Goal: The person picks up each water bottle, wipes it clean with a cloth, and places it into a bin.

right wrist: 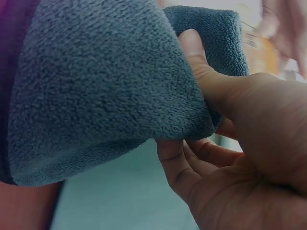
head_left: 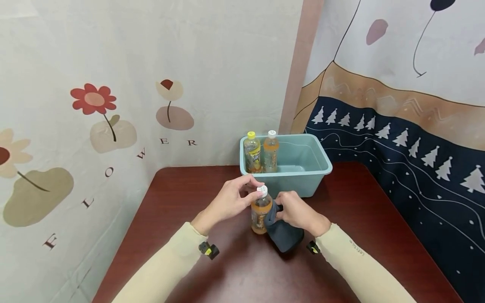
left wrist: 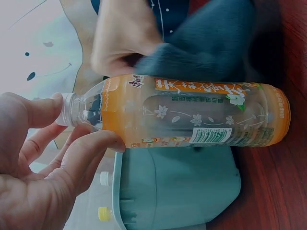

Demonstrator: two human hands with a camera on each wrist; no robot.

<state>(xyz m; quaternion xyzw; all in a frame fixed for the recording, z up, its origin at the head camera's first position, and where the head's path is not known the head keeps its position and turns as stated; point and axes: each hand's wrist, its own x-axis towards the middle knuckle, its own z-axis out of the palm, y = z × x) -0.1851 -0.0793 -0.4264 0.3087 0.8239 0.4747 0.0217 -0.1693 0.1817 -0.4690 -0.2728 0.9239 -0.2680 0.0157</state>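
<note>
A clear bottle [head_left: 260, 214] with an orange label and white cap stands upright on the table in front of the bin. My left hand [head_left: 235, 196] grips it by the cap and neck; in the left wrist view, fingers and thumb of the left hand [left wrist: 57, 148] close around the cap [left wrist: 68, 109] and shoulder. My right hand [head_left: 297, 211] pinches a dark grey-blue cloth [head_left: 285, 235], which hangs down beside the bottle's right side. In the right wrist view the folded fluffy cloth [right wrist: 105, 76] sits between the thumb and fingers of the right hand [right wrist: 240, 129].
Behind the hands stands a light blue-green plastic bin [head_left: 288, 183] at the table's back edge. At its left end stand a yellow-capped bottle [head_left: 252, 155] and a white-capped orange-labelled bottle [head_left: 270, 153]. Printed curtains hang behind the dark red table [head_left: 182, 202].
</note>
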